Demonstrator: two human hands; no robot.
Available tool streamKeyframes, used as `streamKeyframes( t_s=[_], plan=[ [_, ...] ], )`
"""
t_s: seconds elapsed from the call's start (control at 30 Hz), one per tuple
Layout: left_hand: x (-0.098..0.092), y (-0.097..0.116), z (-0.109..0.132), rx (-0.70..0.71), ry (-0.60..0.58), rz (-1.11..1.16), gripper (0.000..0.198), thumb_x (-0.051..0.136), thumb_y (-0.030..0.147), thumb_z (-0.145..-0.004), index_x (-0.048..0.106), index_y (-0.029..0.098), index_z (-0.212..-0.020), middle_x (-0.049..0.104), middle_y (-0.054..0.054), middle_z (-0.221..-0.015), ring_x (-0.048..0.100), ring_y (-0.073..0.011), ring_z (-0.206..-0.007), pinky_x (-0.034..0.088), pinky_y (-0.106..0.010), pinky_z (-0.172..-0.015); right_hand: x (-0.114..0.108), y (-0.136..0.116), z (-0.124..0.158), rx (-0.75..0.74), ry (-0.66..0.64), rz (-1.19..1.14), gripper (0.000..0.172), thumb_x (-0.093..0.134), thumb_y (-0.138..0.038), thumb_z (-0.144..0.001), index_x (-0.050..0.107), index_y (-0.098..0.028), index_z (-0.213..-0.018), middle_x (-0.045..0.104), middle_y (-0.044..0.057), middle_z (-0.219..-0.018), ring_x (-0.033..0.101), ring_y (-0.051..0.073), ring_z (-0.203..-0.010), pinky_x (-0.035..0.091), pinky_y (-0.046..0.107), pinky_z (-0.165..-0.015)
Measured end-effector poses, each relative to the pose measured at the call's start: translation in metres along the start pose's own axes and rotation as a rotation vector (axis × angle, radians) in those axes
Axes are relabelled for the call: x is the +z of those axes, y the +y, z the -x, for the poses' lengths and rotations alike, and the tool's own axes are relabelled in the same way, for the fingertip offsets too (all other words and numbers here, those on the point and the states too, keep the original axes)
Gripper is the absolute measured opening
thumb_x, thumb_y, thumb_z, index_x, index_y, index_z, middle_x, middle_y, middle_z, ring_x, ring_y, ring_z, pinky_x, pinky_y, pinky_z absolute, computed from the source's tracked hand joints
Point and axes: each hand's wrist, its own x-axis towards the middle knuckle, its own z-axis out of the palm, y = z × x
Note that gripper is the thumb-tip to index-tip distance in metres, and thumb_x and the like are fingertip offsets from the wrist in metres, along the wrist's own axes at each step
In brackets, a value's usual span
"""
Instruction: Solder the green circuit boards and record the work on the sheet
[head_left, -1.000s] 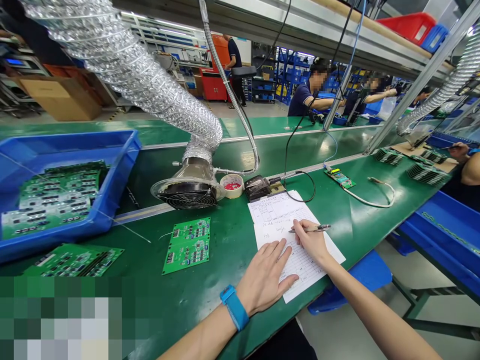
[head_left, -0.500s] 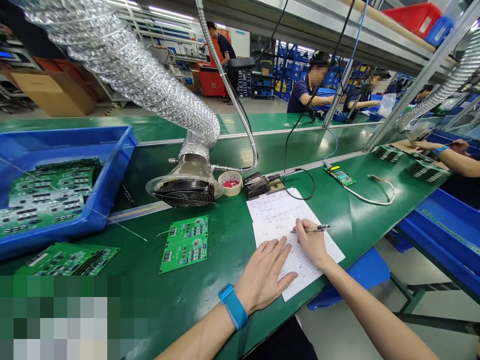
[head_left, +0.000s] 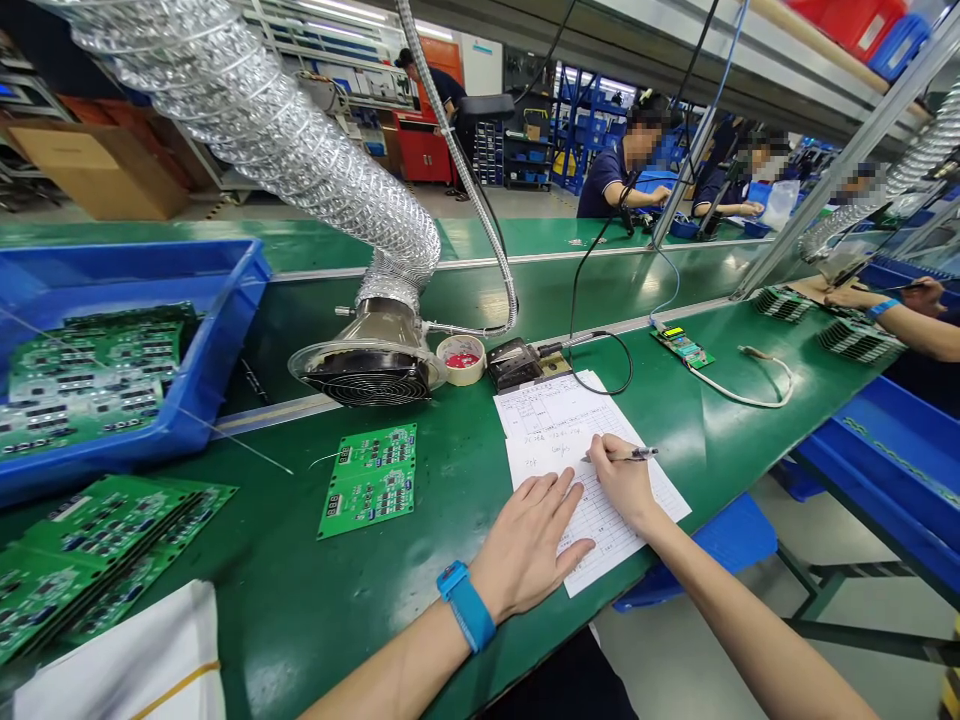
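My right hand [head_left: 621, 485] is closed around a pen [head_left: 634, 454], its tip resting at the handwriting on a sheet of paper [head_left: 540, 455]. Flat beside it, my left hand [head_left: 536, 545] lies on the paper's lower left with fingers stretched and holds nothing. A blue band circles my left wrist. Under the writing sheet are printed forms [head_left: 600, 395] with ruled tables. Left of the papers, a green circuit board [head_left: 367, 480] with two digit displays lies on the green bench.
A fume fan [head_left: 367, 375] on a silver duct stands behind the board, beside a tape roll [head_left: 461, 360]. At left are a blue bin [head_left: 225, 330] of boards, stacked boards [head_left: 97, 550] and white paper [head_left: 150, 650]. A small wired board [head_left: 682, 345] lies right; co-workers sit beyond.
The camera view has shifted slightly. Both hands keep nearly the same place on the paper, the pen still in my right hand. The stacked boards and white paper at lower left now show unblurred.
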Motion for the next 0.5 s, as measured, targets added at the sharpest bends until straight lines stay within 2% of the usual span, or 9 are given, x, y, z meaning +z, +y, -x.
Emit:
streamKeyframes(
  t_s=[0.5],
  plan=[
    [-0.0007, 0.0001, -0.0011, -0.017, -0.069, -0.008, 0.06, 0.043, 0.052, -0.099, 0.045, 0.014, -0.145, 0.044, -0.014, -0.153, 0.047, -0.0323, -0.132, 0.039, -0.048, -0.11, -0.0021, -0.0017, 0.002, -0.014, 0.059, 0.026, 0.046, 0.04, -0.043, -0.098, 0.045, -0.021, -0.058, 0.046, -0.003, -0.05, 0.044, 0.013, -0.048, 0.035, 0.028, -0.051]
  ],
)
